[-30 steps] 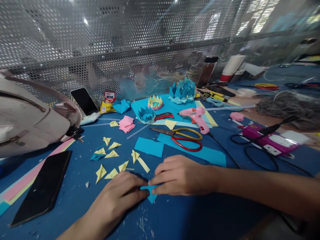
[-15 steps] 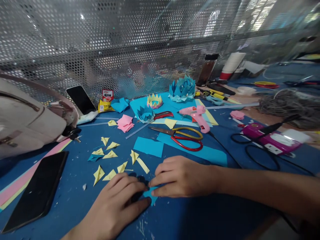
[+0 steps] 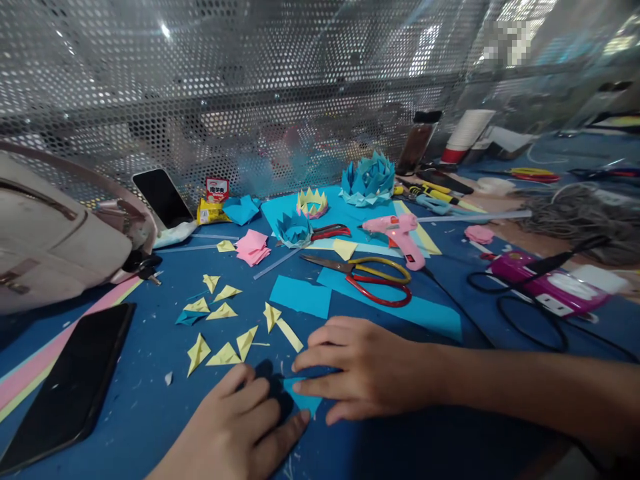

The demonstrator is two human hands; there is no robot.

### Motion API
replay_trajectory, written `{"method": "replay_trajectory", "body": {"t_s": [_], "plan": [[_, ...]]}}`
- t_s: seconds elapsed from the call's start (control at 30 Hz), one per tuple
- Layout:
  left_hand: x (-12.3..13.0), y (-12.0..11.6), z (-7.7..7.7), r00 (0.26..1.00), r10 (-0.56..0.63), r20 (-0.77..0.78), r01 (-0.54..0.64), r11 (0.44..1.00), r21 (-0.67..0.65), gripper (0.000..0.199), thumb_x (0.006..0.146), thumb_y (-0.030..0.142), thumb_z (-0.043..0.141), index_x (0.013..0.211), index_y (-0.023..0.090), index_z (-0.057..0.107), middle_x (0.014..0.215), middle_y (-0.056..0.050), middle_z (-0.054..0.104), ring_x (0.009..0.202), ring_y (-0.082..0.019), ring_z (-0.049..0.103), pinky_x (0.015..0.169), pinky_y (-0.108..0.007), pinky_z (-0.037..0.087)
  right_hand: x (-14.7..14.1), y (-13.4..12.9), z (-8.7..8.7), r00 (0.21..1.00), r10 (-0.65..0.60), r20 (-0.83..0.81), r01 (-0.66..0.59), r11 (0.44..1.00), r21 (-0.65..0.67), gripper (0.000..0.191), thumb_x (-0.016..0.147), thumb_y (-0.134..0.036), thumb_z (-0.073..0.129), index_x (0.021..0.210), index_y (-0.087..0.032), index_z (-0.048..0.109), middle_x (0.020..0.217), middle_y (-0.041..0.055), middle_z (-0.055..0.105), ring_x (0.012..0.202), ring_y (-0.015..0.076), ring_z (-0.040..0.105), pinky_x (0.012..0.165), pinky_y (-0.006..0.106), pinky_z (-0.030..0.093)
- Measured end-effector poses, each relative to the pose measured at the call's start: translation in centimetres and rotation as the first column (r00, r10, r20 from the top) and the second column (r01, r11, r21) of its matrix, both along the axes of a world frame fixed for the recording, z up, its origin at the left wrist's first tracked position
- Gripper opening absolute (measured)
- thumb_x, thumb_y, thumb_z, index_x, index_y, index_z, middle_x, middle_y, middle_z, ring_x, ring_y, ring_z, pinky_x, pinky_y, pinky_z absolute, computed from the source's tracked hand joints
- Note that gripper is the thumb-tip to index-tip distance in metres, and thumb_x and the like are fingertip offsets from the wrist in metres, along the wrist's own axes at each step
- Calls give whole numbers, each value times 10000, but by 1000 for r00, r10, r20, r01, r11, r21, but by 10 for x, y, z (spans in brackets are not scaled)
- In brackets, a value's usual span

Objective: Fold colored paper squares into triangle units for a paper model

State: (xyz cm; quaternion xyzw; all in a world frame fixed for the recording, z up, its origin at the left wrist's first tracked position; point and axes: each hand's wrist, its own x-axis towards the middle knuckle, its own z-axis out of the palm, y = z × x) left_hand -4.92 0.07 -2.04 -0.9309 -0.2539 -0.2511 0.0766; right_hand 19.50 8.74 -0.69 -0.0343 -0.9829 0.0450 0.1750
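A small folded piece of blue paper [image 3: 304,399], roughly triangular, lies flat on the table between my hands. My right hand [image 3: 356,370] reaches over it from the right with fingers stretched out, the index fingertip pressing on its upper part. At the paper's lower edge rests the thumb tip of my left hand [image 3: 240,420]; its other fingers are loosely bent and apart from the thumb. Folded yellow paper pieces [image 3: 225,355] lie just beyond my left hand. Beyond my right hand are a blue paper rectangle [image 3: 300,296] and scissors [image 3: 373,277] on a blue strip [image 3: 430,312].
Farther back stand blue [image 3: 369,179] and yellow [image 3: 312,202] paper flowers. A pink glue gun [image 3: 397,233] trails a cord toward my right forearm. A purple power strip [image 3: 547,280] sits at right. Phones [image 3: 70,380] and a bag [image 3: 55,233] are at left.
My left hand has drawn back slightly from my right hand, its fingers bending more. My right hand's fingers have spread, and more of the blue paper shows.
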Motion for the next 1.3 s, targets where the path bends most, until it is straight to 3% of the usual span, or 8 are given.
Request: {"method": "replay_trajectory", "body": {"t_s": [0.07, 0.27, 0.43, 0.6, 0.83, 1.0, 1.17, 1.3], "plan": [[0, 0, 1, 999, -23, -45, 21, 999, -35, 329, 1060, 128, 361, 1058, 158, 688, 643, 6, 586, 616, -163, 489, 664, -339, 358, -2, -3, 0, 999, -40, 23, 40, 999, 3, 291, 990, -401, 594, 1221, -242, 670, 1242, 19, 670, 1106, 199, 545, 893, 358, 435], [2, -1, -13, 995, 25, 98, -25, 1000, -1, 386, 1080, 177, 313, 1071, 179, 699, 585, 7, 514, 603, -184, 427, 655, -354, 281, -15, -8, -8, 996, -86, -18, 86, 996, 20, 350, 1005, -428, 554, 1272, -217, 633, 1299, 52, 634, 1156, 228, 507, 934, 368, 429], [0, -3, 0, 999, 0, 44, 3, 997, -80, 470, 1090, 208, 214, 1100, 167, 682, 641, -18, 573, 638, -194, 466, 666, -354, 289, -20, -10, -9, 998, -62, 6, 61, 994, 86, 478, 944, -494, 635, 1314, -191, 607, 1334, 87, 607, 1205, 241, 488, 1001, 389, 421], [-3, -5, 14, 999, -23, -40, 18, 992, -129, 493, 1083, 231, 194, 1128, 127, 674, 656, -33, 590, 609, -203, 460, 676, -367, 327, 7, -19, 1, 984, -139, 111, 127, 985, 113, 470, 978, -491, 584, 1341, -192, 591, 1333, 87, 624, 1204, 246, 505, 975, 396, 434], [-3, -7, 13, 998, -35, -45, 28, 988, -155, 484, 1075, 186, 185, 1151, 120, 658, 668, -26, 593, 626, -207, 510, 717, -379, 331, 36, -22, 19, 970, -180, 165, 165, 981, 103, 377, 1018, -470, 522, 1250, -202, 649, 1273, 87, 640, 1175, 253, 512, 927, 392, 410], [-2, -13, 5, 998, -54, 42, 58, 993, -105, 471, 1062, 133, 175, 1176, 78, 629, 681, -33, 602, 608, -193, 481, 733, -371, 339, 17, -11, 26, 969, -119, 215, 111, 992, 52, 259, 1022, -408, 535, 1077, -197, 676, 978, 50, 669, 861, 201, 544, 719, 334, 353], [-3, -16, 5, 996, -70, 49, 74, 994, -77, 466, 1054, 135, 175, 1149, 85, 629, 666, -34, 597, 595, -195, 472, 707, -363, 351, -11, -2, 22, 965, -84, 250, 63, 994, 93, 401, 963, -551, 571, 967, -151, 609, 905, 62, 653, 788, 198, 522, 598, 321, 279], [-3, -14, 6, 1000, 14, 15, -12, 991, -135, 420, 982, 66, 253, 1184, 115, 618, 683, -25, 590, 581, -200, 502, 669, -354, 363, -21, -1, 22, 962, -77, 264, 80, 997, -2, 257, 969, -410, 602, 979, -153, 591, 942, 61, 669, 836, 196, 565, 626, 302, 311]]}}
